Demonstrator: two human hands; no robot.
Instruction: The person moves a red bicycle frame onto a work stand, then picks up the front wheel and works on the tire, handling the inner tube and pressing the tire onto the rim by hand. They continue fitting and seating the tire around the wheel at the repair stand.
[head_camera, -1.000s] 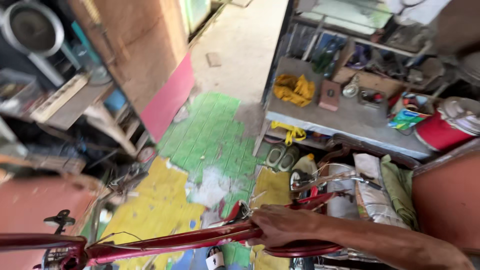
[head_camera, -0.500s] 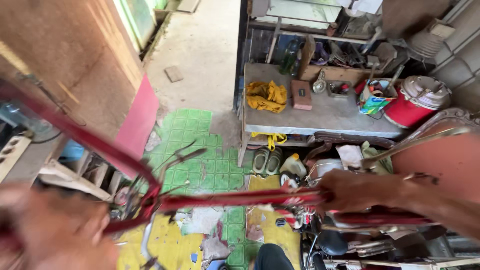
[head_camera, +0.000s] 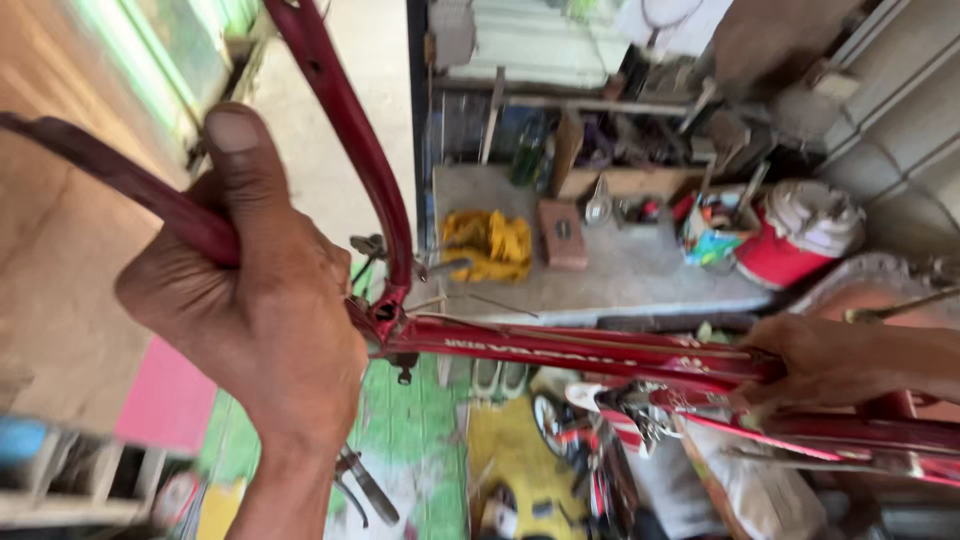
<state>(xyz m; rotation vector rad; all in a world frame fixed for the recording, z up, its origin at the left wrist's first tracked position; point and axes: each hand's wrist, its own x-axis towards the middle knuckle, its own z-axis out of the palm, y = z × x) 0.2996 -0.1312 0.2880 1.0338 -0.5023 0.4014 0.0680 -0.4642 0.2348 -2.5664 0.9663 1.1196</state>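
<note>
Now my left hand (head_camera: 265, 310) grips the red bicycle frame (head_camera: 560, 350) at nine o'clock, my right hand (head_camera: 830, 360) clamping its tube at three. Frame's lifted; nowhere set down yet.

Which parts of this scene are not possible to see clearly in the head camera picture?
- Red bicycle frame: cut off at the right and top edges.
- Left hand: covers the tube it grips.
- Right hand: its fingers are hidden behind the frame.
- Small items on the workbench: too blurred to name.
</note>
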